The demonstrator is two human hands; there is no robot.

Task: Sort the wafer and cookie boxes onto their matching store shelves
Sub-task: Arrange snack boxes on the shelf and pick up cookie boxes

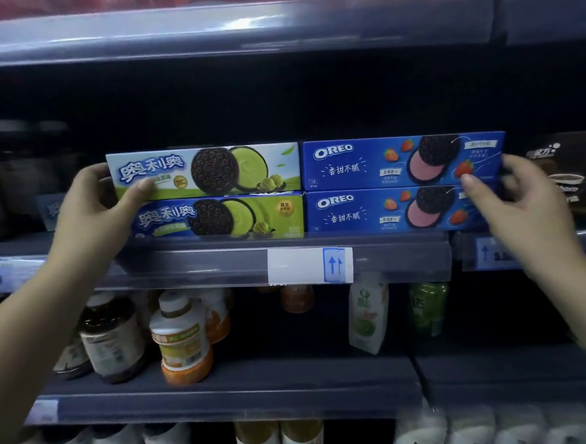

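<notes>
The grey store shelf [218,260] carries four Oreo cookie boxes in two side-by-side stacks, lying lengthwise with their fronts outward; on the left, the upper green matcha box [213,171] sits on the lower green matcha box [223,221], and touching them on the right, the upper blue strawberry box [367,162] sits on the lower blue strawberry box [363,212]; both forearms reach up and inward from the bottom corners; the left hand [91,203] is wrapped round the left end of the upper green matcha box, thumb pressed on its front face and fingers behind the end, clamped on it; the right hand [510,201] curls at the right end of the blue stack, thumb tip on the front of the upper blue strawberry box near its lower edge, fingers bent round the end; whether it truly grips cannot be told; on the shelf edge a white price tag [309,266] with blue arrows; below, drink bottles [180,338] stand on the lower shelf.
</notes>
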